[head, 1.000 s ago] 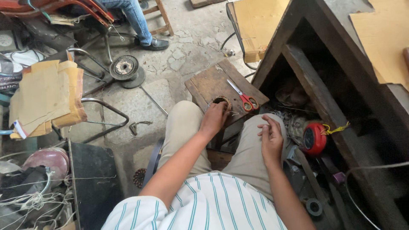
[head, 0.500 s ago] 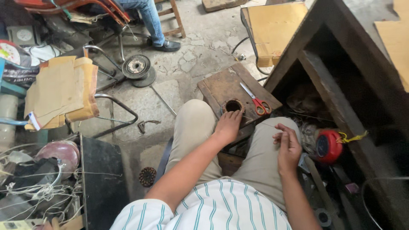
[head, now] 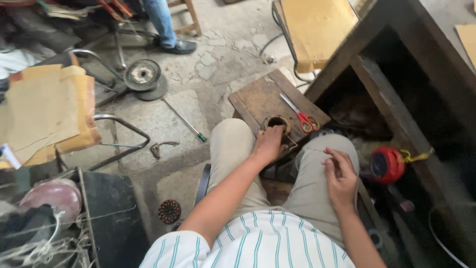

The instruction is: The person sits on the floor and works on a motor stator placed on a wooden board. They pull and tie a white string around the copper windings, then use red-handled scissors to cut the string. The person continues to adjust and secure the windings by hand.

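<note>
Cracked concrete floor [head: 198, 99] of a cluttered workshop, seen from above our knees. We sit with a low wooden stool [head: 258, 99] just ahead, serving as worktop. On it, at the near edge: a round wound core [head: 275, 122], steadied by our left hand [head: 267, 144], fingers curled over its near rim so it stays put against the knee. Beside it, toward the right edge: red-handled scissors [head: 302, 116], blades pointing away, within easy reach. Our right hand [head: 339, 173] rests above the right thigh, fingertips pinched together; what they pinch we cannot tell, possibly fine wire. Right of the knee, low by the dark bench [head: 396, 74]: a red reel [head: 387, 165]. Left on the floor: a wire spool [head: 143, 75], a screwdriver [head: 183, 120], stacked cardboard [head: 44, 109].
</note>
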